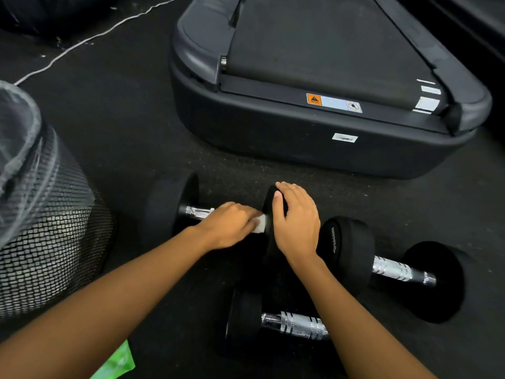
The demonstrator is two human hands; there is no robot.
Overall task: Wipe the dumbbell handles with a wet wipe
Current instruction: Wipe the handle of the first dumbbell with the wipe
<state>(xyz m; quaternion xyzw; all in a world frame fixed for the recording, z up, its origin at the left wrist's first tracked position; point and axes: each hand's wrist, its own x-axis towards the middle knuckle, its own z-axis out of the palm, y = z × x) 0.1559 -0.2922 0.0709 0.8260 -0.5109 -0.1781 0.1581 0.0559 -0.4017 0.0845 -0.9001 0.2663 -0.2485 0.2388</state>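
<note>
Three black dumbbells with chrome handles lie on the dark floor. On the far dumbbell [170, 206], my left hand [229, 228] grips a white wet wipe [259, 225] wrapped round the chrome handle, close to its right head. My right hand [296, 220] rests over the top of that right head, fingers curved round its edge. A second dumbbell [396, 269] lies to the right. The third dumbbell [293, 325] lies nearest me, partly hidden under my right forearm.
A black treadmill base [314, 132] stands just behind the dumbbells. A black mesh bin [52, 233] with a clear liner stands at the left. A green wipe packet [117, 362] lies at the bottom left. A white cable [82, 43] runs across the far floor.
</note>
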